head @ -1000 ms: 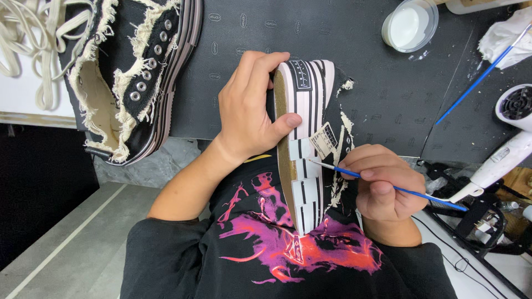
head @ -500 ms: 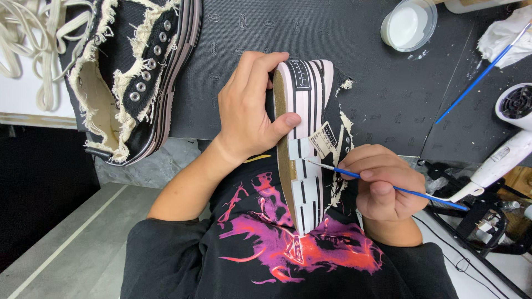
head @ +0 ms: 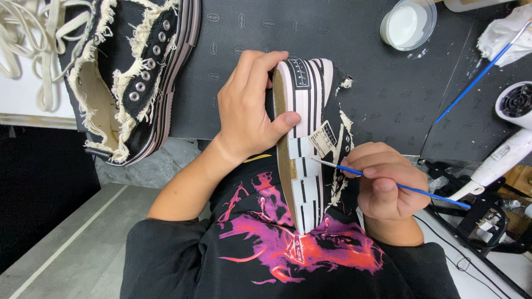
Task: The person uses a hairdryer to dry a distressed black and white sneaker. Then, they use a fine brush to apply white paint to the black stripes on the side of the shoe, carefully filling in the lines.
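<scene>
Smooth striped rubber along the held sneaker's sole (head: 308, 138); frayed black canvas and metal eyelets on the second sneaker (head: 133, 83). Matt embossed mat (head: 366, 77) over the bench, glossy white plastic hairdryer (head: 507, 152).

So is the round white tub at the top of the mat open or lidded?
Open. The round tub shows white liquid right up to its rim with no lid over it, standing upright on the dark mat.

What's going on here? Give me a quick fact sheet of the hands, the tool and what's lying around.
left hand: grips striped platform shoe, sole edge turned up
right hand: holds fine blue brush, tip on the sole's side
second shoe: frayed, black, lying on the dark mat
white liquid pot: top of mat
hair dryer: far right
laces: top left
</scene>
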